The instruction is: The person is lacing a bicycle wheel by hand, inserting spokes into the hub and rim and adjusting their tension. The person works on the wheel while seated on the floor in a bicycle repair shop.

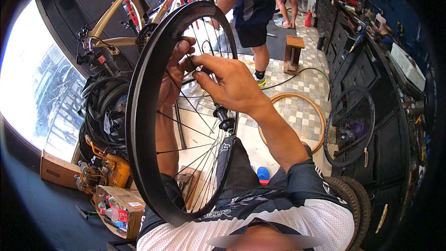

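**Four Fingertips' Worth of Fine Work at the Bike Shop Wheel**

A person in a black-and-white jersey (pixel 297 221) worked over a black bicycle wheel (pixel 139 111), which stood upright and slightly tilted before the chest, filling the near view. The right hand (pixel 227 81) was nearly closed, thumb and forefinger pinched on a thin dark piece (pixel 191 61) inside the upper rim. The left hand (pixel 173 79), seen through the wheel with its fingers half curled, met it there — whether it gripped anything, I could not tell. Dark spokes (pixel 174 150) ran below both hands to the black hub (pixel 225 122).

Beyond the wheel, a co-worker in dark shorts (pixel 251 35) stood near a small wooden stool (pixel 292 53). A tan hoop (pixel 321 116) lay on the floor at the person's right, and a black tyre (pixel 329 135) leaned against the dark drawers (pixel 355 62). To the left — beneath a tan bike frame (pixel 97 30) and coiled black tyres (pixel 104 102) — sat a yellow machine (pixel 117 171) and a cardboard box (pixel 134 224) holding bottles.
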